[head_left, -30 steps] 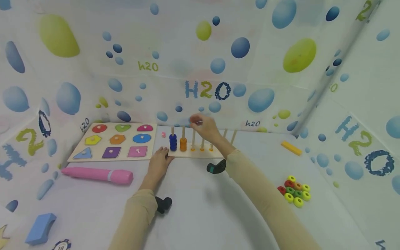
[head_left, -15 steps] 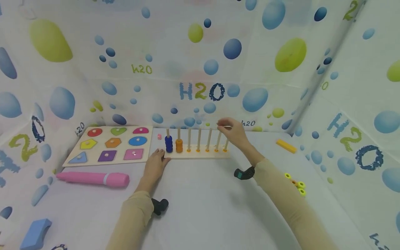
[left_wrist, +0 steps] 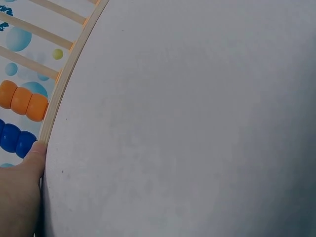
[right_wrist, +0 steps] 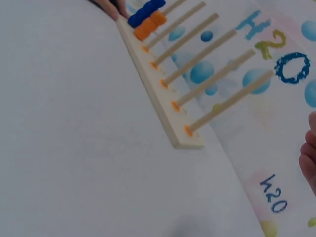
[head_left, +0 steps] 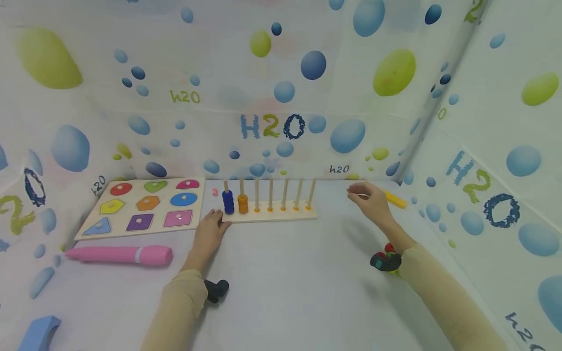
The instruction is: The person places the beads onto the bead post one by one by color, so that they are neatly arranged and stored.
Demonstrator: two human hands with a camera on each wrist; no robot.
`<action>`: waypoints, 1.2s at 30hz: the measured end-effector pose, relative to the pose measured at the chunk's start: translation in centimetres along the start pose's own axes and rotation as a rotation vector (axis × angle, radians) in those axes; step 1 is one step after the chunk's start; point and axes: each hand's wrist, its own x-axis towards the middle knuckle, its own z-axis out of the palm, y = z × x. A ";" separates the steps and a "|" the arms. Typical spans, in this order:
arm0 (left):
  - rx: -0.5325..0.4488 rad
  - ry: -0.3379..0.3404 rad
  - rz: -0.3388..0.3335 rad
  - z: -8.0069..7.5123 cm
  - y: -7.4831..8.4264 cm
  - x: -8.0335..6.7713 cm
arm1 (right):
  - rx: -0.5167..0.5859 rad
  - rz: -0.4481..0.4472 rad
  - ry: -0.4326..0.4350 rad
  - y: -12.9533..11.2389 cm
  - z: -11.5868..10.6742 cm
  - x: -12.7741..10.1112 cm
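Left grip (head_left: 210, 230) is pressed flat against the peg board (head_left: 269, 216) edge at frame centre. Right grip (head_left: 368, 199), loosely curled and empty, has been withdrawn rightward from the pegs over open desk (head_left: 285, 273), near the yellow block (head_left: 396, 200).

The right hand (head_left: 370, 200) has left the peg board (head_left: 269, 216). A second ago it was raised over the middle pegs; half a second ago it was over the pegs at the board's right end; now it hangs clear of the board to the right, near the yellow block (head_left: 396, 200), with its fingers loosely curled. All seven pegs now show unobstructed. The right forearm now lies across the pile of coloured rings (head_left: 388, 248), covering most of it. The head view has also shifted, so the whole scene sits further left.
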 end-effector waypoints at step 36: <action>-0.013 -0.040 -0.004 -0.2 0.2 0.0 | -0.301 0.169 -0.103 10.0 -8.7 -13.8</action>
